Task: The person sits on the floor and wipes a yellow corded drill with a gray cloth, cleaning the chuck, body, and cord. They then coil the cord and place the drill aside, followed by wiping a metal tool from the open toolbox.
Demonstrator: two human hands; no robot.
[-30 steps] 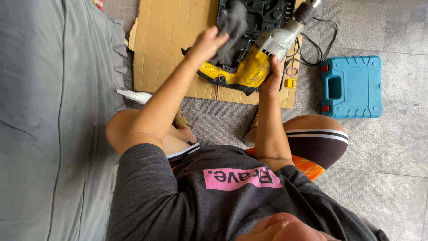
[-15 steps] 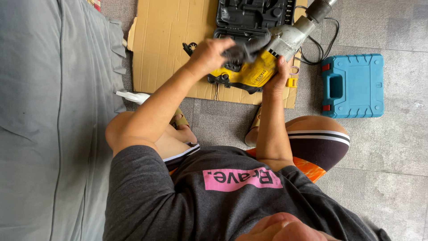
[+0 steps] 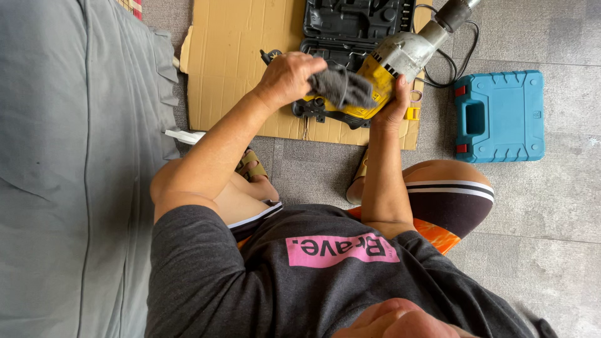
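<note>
Drill (image 3: 391, 62) body half hidden under grey cloth (image 3: 341, 86), chuck tip cut off

Bare cardboard sheet (image 3: 225, 56) left of the left hand (image 3: 288, 78) lies open; open black tool case (image 3: 357, 25) blocks just beyond the drill (image 3: 382, 75); cord (image 3: 447, 62) and teal case (image 3: 499, 116) crowd the right; grey sofa (image 3: 69, 169) walls the left.
</note>
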